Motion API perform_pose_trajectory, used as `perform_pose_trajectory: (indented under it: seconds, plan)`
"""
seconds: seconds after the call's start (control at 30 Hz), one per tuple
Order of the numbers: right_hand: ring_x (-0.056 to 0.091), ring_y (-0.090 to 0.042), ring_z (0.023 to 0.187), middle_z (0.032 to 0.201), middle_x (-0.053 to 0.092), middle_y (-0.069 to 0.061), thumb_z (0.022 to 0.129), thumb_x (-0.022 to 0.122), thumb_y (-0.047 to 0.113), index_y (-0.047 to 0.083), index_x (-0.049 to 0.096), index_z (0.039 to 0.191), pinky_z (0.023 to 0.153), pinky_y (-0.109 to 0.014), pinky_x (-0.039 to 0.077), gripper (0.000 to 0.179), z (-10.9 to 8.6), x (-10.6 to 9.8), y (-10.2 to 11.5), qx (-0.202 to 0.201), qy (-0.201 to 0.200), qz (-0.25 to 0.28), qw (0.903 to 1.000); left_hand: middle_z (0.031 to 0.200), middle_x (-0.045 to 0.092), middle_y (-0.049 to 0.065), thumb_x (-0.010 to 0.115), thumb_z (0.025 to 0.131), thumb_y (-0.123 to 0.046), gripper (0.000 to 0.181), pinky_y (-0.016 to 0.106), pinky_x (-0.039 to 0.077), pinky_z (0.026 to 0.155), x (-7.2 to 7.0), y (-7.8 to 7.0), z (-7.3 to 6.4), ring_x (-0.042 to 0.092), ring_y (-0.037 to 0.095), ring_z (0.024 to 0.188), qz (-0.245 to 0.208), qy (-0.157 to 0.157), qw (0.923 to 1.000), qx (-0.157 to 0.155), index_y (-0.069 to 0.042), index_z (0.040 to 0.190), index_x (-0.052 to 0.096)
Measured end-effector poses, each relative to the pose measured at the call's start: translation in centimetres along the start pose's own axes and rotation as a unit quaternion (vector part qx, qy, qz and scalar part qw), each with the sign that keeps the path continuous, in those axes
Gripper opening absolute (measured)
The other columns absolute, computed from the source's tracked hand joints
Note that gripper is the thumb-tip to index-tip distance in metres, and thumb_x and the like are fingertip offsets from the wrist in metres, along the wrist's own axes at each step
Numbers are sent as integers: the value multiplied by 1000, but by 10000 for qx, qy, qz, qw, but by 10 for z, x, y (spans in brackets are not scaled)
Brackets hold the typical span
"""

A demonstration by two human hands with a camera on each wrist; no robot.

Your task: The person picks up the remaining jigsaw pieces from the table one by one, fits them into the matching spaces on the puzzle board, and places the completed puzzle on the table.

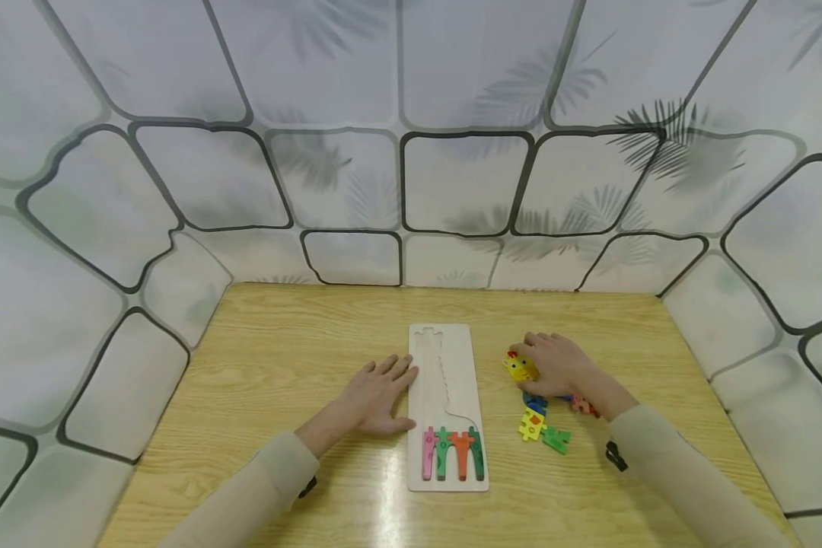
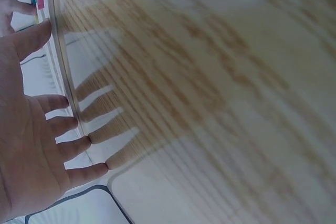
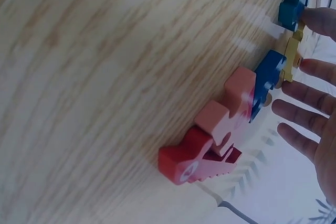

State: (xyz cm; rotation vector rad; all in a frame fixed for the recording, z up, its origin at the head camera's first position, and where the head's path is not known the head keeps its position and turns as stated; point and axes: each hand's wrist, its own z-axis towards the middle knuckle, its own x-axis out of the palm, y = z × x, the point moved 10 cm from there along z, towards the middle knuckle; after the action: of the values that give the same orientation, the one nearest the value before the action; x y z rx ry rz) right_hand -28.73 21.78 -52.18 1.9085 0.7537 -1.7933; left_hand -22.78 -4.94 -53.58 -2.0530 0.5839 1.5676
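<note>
Left hand [image 1: 380, 396] lies palm down at the left side of the pale wooden board [image 1: 459, 369], fingers straight and spread, tips on its edge; grip released, nothing held. Board sits lengthwise on the wooden surface [image 1: 301, 335], roughly mid-surface from where I stand. Its long cut-out is bare higher up. Four leg pieces stand side by side at the near end: pink leg [image 1: 428, 455], green leg [image 1: 441, 455], orange leg [image 1: 462, 457], dark green leg [image 1: 477, 457].

Right hand [image 1: 553, 365] is right of the board, at the yellow animal-head piece [image 1: 518, 368], thumb and fingers spread about it; I can't tell whether the grip is clenched on it or only touching. Loose pieces lie around that hand. Teal piece [image 3: 289, 14] is by the thumb; the yellow piece with an orange spot [image 1: 531, 425] is nearer the person, green piece [image 1: 556, 439] just beside it. Farther right, partly hidden by the hand from above: blue piece [image 3: 268, 74], pink piece [image 3: 239, 85] and red piece [image 3: 186, 148] in a row, red touching pink.

Light long sleeves on both arms. White walls [image 1: 466, 183], dark stone-like outlines, grey leaf prints.
</note>
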Motion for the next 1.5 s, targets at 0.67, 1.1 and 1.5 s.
perform_pose_trajectory:
  seconds: [0.67,1.1,1.5]
  plan:
    - [67,-29,102,120,67,-12,89,71,61,11,66,137,91,-53,58,69,4,3,-2,181,203,198,9994,177,26,11,56,94,-71,97,62,38,125,2,0,0,32,38,161,-72,5,10000,3,-15,168,30]
    - [67,-29,101,119,69,-11,88,71,65,12,67,136,89,-53,58,71,5,2,-6,351,62,344,9988,177,26,11,56,94,-71,96,62,38,125,0,1,0,32,37,161,-67,-9,10000,3,-15,168,30]
    - [67,-27,101,119,69,-10,88,71,67,13,67,135,89,-52,58,72,6,0,-4,478,50,469,9977,176,27,12,57,93,-70,96,62,38,124,0,0,0,33,38,161,-130,-64,9999,24,-15,167,31]
